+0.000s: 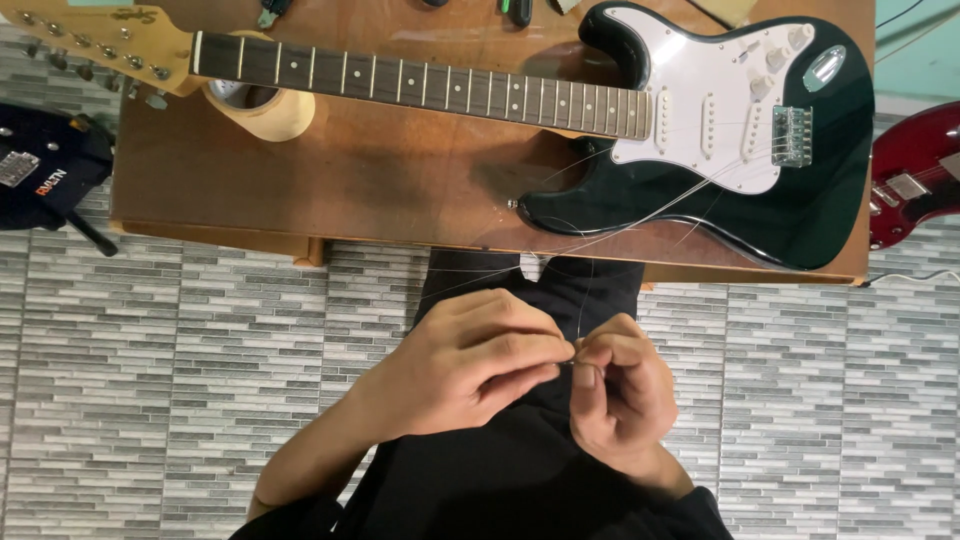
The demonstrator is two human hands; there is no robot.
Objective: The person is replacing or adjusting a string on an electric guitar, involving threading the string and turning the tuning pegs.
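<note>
Pinching a thin guitar string [578, 330] between thumb and forefinger, the left hand [470, 365] meets the right hand [620, 395] just in front of the person's lap, fingertips touching. Both hands are closed narrow on the wire, probably because so fine a strand slips from any looser grip. The string runs up from the fingers toward the black electric guitar [800, 200], which lies flat on the brown wooden surface [380, 180] with its neck [420, 85] pointing left. Several loose strings trail off the body's lower edge, apparently slack. A roll of tape [262, 105] sits under the neck near the headstock [95, 40], seemingly propping it level. A red guitar [915, 180] shows at the right edge, and a dark bag [45, 165] rests on the tiled floor [180, 380] at left.
</note>
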